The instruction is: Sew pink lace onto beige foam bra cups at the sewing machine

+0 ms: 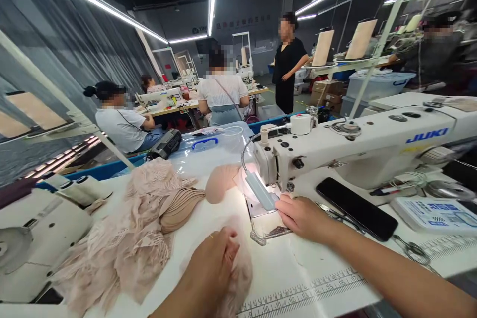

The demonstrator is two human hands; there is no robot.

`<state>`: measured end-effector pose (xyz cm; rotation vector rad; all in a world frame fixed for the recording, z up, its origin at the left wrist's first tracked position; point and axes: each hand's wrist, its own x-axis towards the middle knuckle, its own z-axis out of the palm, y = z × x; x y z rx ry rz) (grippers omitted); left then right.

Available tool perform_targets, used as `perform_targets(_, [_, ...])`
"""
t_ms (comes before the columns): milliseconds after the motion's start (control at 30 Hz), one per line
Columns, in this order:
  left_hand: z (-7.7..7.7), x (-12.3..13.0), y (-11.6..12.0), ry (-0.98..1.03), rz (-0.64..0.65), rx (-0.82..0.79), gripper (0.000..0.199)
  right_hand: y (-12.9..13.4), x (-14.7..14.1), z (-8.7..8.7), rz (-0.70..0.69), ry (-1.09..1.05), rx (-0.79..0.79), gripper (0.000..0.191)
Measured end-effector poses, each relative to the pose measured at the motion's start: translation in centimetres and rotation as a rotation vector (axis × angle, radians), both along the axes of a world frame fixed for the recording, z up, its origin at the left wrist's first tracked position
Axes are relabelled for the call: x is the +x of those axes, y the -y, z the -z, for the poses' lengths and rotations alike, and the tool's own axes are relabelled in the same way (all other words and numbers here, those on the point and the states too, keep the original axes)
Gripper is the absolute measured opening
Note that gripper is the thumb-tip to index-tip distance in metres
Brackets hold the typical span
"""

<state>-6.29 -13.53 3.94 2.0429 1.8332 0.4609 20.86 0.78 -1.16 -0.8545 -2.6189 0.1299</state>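
My left hand (214,263) is closed on a sheer pale pink fabric (244,271), bunched over the white table. At the sewing machine (357,144), my right hand (303,216) rests by the needle area, fingers pressed together; what they hold, if anything, is hidden. Just left of those fingers is the grey head of a lit gooseneck lamp (259,190), over the metal needle plate (261,218). A beige rounded pad (218,185) lies behind, partly under the light. Left of my left hand are a fanned stack of beige cups (182,208) and a heap of pink lace fabric (122,243).
A black phone (357,208), scissors (343,217), small snips (413,251) and a flat white-and-blue box (436,213) lie to the right. Ruler markings (305,293) run along the front edge. A clear plastic bin (223,154) stands behind; several people are beyond.
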Motion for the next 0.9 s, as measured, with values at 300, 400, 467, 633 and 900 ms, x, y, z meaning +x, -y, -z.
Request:
perform_targets(300, [-1.1,4.5,-5.7,-0.146,0.415,0.08,0.023,0.2,0.5,-0.7,-0.124,-0.021,0.005,0.017])
perform_targets(400, [-1.2,4.8,-7.0,-0.2,0.457,0.11,0.022,0.2,0.4,-0.9,-0.137,-0.01,-0.007,0.017])
perform_targets(467, [-1.1,5.1,-7.3,-0.216,0.459,0.149,0.02,0.1,0.3,-0.9,-0.126,-0.012,-0.006,0.015])
perform_targets(633, [-0.8,5.7,-7.9,-0.147,0.447,0.192,0.022,-0.1,0.3,-0.8,-0.095,-0.017,-0.013,0.013])
perform_targets(900, [-0.7,5.9,-8.6,-0.082,0.47,0.239,0.024,-0.2,0.2,-0.7,-0.044,-0.005,-0.028,0.012])
